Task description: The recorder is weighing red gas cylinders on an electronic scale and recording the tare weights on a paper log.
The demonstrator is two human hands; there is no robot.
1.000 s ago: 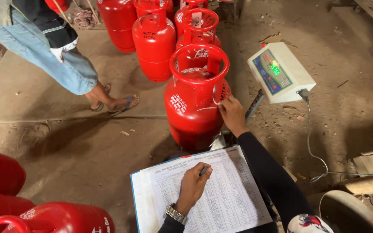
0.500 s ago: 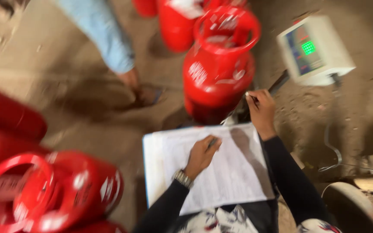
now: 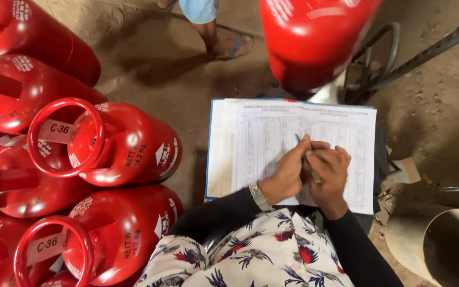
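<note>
Both hands meet over the ruled sheet (image 3: 272,138). The left hand (image 3: 289,171) and right hand (image 3: 329,169) have fingers (image 3: 322,146) curled together, pinching a pen (image 3: 305,154). Its long axis slants up-left, tip touching the paper.

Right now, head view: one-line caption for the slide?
Both hands, left hand and right hand, meet over a pen on a ruled form sheet, red gas cylinders lying alongside.

Single head view, my only feed: looks steeply down from above lap, close to paper sheets (image 3: 298,149) at centre; red cylinders (image 3: 107,143) left, dirt floor (image 3: 436,106) far right.
</note>
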